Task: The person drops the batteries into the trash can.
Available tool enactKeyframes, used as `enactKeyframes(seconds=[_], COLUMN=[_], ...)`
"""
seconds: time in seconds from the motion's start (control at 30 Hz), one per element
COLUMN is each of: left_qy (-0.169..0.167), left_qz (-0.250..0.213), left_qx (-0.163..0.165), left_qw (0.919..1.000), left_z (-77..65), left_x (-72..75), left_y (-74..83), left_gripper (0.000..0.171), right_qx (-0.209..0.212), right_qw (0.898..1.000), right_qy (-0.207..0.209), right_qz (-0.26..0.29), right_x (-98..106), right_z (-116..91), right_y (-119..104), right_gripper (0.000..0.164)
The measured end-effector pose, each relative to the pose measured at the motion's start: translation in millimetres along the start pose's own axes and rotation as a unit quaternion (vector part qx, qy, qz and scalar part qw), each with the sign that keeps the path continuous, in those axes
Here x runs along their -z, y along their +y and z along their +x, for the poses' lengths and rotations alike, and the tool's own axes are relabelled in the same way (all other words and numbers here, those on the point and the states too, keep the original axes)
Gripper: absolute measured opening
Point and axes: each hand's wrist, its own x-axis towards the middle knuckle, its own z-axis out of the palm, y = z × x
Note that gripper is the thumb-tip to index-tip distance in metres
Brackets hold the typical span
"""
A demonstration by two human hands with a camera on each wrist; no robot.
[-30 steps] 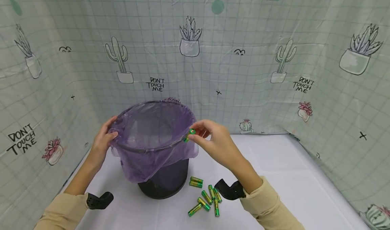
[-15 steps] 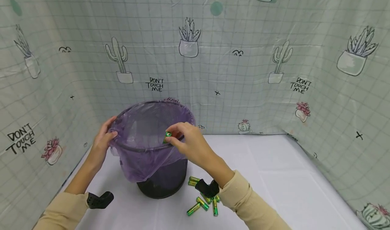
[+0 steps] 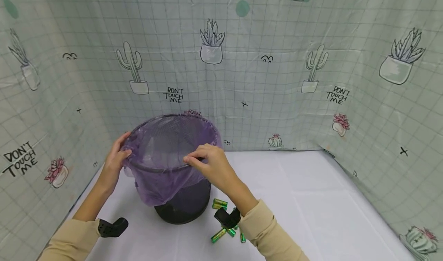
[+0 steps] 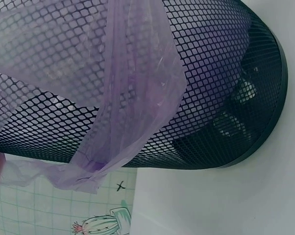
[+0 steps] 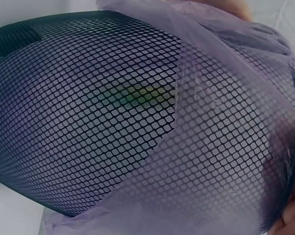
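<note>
Now the left hand [image 3: 115, 159] grips the rim of a black mesh bin [image 3: 190, 205], its thumb bent over the edge. A purple bag [image 3: 155, 186] lines the bin and hangs in folds over its outside. Above the near right part of the rim, the right hand [image 3: 215, 167] has its fingers bent, thumb and forefinger tips together, with nothing visible between them. Through the mesh, the right wrist view shows a blurred green and yellow battery [image 5: 145, 94] inside the bin, apart from that hand. More green batteries [image 3: 218, 236] lie on the white tabletop [image 3: 280, 199] beside the bin, some partly hidden by the right wrist's black mount [image 3: 226, 217].
</note>
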Motion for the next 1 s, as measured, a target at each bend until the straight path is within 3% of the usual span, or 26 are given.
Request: enactKeyframes(seconds=[0.53,0.7,0.83,0.9,1.0], left_qy=[-0.009,-0.008,-0.008,-0.008,-0.008], left_qz=[0.011,0.011,0.007,0.005,0.007], left_qx=[0.010,0.007,0.003,0.002,0.003], left_qw=[0.9998,0.9999,0.9999,1.0000,0.9999], left_z=[-1.1,0.1,-1.0,-1.4,-2.0], left_x=[0.5,1.3,1.3,1.0,0.0], left_y=[2.2,0.5,0.8,0.8,0.3], left_gripper=[0.059,0.058,0.059,0.059,0.059], right_qx=[-0.002,0.018,0.041,0.052,0.052], right_qw=[1.000,0.995,0.978,0.975,0.979], right_qy=[0.022,0.055,0.110,0.129,0.137], right_qz=[0.002,0.079,0.171,0.174,0.141], right_x=[-2.6,0.5,9.0,13.7,18.7], right_z=[-3.1,-7.4,-19.0,-27.7,-43.7], right_y=[-0.6,3.1,9.0,13.8,23.6], right_gripper=[0.015,0.014,0.012,0.011,0.010])
